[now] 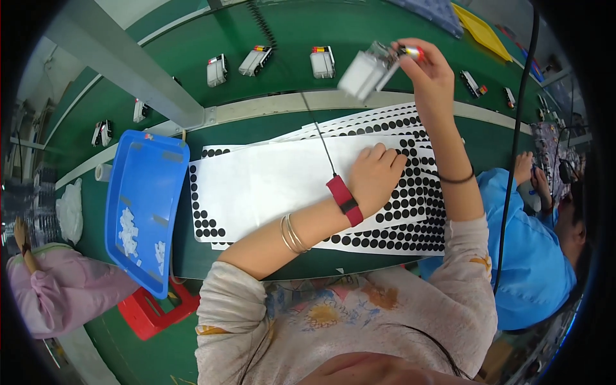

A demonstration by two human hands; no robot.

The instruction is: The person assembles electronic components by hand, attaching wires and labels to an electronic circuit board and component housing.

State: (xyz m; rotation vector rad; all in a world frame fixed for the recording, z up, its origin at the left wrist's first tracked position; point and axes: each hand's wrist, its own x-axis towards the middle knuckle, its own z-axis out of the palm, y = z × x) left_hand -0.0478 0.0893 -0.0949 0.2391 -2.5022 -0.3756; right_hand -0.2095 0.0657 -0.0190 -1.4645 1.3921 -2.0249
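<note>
A blue tray [146, 192] with small white pieces lies at the left of the green table [269, 32]. Beside it lie white sheets of black round stickers [410, 192]. The left hand [375, 176], with a red wrist strap [344, 200], rests on the sheets, fingers curled down on the dots; whether it pinches one I cannot tell. The right hand [433, 67] is raised over the belt, fingers closed on a small silver-white block with wires [369, 70]. More such blocks lie on the belt behind.
</note>
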